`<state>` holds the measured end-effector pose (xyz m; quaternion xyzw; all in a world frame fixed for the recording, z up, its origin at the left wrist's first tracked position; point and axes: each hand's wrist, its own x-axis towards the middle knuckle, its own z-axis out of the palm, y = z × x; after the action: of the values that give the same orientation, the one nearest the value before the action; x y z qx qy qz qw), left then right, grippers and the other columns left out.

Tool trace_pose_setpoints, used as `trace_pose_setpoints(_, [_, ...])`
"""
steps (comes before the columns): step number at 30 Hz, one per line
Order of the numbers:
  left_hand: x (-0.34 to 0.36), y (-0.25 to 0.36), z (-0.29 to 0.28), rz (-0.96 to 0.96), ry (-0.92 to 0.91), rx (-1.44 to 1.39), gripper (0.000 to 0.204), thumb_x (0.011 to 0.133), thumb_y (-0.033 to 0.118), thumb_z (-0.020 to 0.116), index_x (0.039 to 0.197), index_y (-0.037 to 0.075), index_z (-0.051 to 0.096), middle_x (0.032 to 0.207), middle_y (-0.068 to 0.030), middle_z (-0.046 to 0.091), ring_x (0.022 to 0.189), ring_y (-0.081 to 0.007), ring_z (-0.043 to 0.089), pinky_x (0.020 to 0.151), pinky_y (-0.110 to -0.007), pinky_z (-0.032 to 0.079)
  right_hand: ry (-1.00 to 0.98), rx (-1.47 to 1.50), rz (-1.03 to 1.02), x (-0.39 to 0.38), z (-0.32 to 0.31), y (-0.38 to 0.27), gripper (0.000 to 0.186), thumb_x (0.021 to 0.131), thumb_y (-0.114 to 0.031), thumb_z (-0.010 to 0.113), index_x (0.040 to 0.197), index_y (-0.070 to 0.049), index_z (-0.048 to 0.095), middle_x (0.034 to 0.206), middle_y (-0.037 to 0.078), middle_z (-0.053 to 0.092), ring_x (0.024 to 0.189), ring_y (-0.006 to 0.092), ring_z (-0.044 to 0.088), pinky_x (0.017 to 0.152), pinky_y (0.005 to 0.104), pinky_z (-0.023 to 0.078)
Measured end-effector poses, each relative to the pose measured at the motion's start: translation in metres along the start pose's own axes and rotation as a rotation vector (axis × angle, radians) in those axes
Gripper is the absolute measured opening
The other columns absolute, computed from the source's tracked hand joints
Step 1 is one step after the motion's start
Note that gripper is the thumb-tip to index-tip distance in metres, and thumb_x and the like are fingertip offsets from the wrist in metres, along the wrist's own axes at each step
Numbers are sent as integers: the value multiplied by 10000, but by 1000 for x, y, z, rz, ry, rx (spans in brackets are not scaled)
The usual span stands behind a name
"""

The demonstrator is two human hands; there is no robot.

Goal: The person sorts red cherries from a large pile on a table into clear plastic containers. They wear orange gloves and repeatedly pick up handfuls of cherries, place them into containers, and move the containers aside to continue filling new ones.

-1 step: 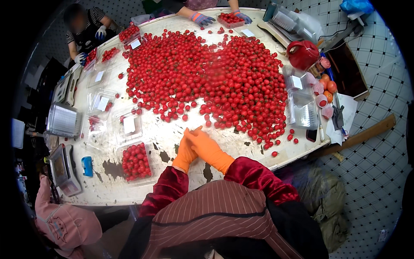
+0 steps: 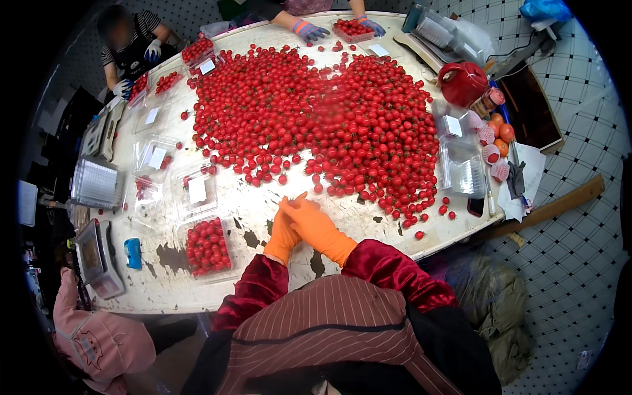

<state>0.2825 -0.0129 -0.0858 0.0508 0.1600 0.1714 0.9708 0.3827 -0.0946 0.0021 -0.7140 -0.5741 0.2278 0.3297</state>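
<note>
My left hand (image 2: 280, 234) and my right hand (image 2: 316, 227), both in orange gloves, are clasped above the worn white table (image 2: 299, 263), with the right fingers folded over the left, whose fingers are mostly hidden. Beyond them lies a large pile of red cherry tomatoes (image 2: 250, 112). A clear punnet full of tomatoes (image 2: 207, 249) is left of my hands. Lidded clear containers with white labels (image 2: 197, 191) stand behind it.
Scales (image 2: 99, 260), a blue object (image 2: 133, 253) and stacked containers (image 2: 95, 184) are left. A red kettle (image 2: 461, 85), larger fruit (image 2: 500, 131) and clamshells (image 2: 461, 164) line the right. Gloved co-workers (image 2: 131, 46) (image 2: 309, 29) are across the table; another in pink (image 2: 105, 336) is lower left.
</note>
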Motion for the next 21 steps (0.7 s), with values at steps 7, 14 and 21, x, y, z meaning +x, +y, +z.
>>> trace_pose_setpoints(7, [-11, 2, 0, 72, 95, -243, 523, 990, 494, 454, 1351, 122, 519, 1251, -139, 574, 961, -267, 558, 568, -243, 402, 108, -211, 138, 21, -41, 43, 307, 848, -211, 630, 1153, -180, 646, 1033, 87, 613, 949, 322, 624, 748, 440, 525])
trace_pose_setpoints(14, [-23, 14, 7, 47, -80, -294, 440, 995, 424, 475, 1330, 141, 516, 1240, -131, 525, 870, -247, 496, 588, -262, 424, 86, -631, 36, 16, -13, 117, 179, 789, -182, 672, 963, -144, 652, 951, 90, 590, 873, 308, 616, 677, 451, 515])
trace_pose_setpoints(21, [-90, 34, 15, 228, 21, -388, 391, 956, 369, 552, 1292, 171, 575, 1240, -109, 531, 835, -222, 478, 553, -241, 388, 175, -425, 4, 12, -21, 124, 213, 784, -200, 711, 981, -128, 675, 906, 98, 601, 843, 295, 621, 685, 433, 496])
